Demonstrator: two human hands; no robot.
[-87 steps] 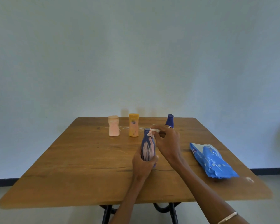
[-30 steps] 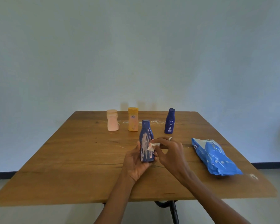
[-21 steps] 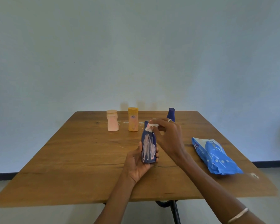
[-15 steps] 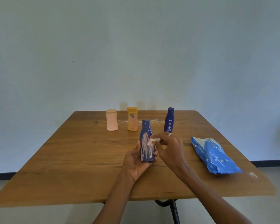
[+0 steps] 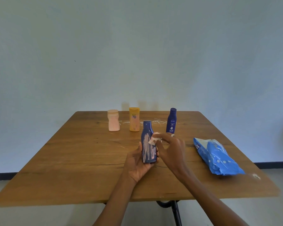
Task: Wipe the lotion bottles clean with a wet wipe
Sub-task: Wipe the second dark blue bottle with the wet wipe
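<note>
4 lotion bottles are being shown on the desk (image 5: 88, 160), and only 1 is being handled. The streaked dark blue bottle (image 5: 148, 144) is being held upright near the middle of the desk by the left hand (image 5: 138, 163), whose grip is being closed around its lower body. 1 small wet wipe (image 5: 154, 139) is being pinched in the grip of the right hand (image 5: 171, 150) and pressed against the bottle's upper right side.

Compared with the moment just before, the wipe is being carried slightly lower from the bottle's shoulder, after having been up at the cap a little earlier; a downward stroke is apparently being repeated. Pale smears are still being seen over the bottle's front, so this bottle is judged to be only partly cleaned.

3 other bottles are being left standing at the back: 1 pink bottle (image 5: 113, 120), 1 yellow bottle (image 5: 134, 119) and 1 slim blue bottle (image 5: 171, 120). White smears are being seen on the desk around them. 1 blue wipe pack (image 5: 216, 156) is lying on the right.
</note>
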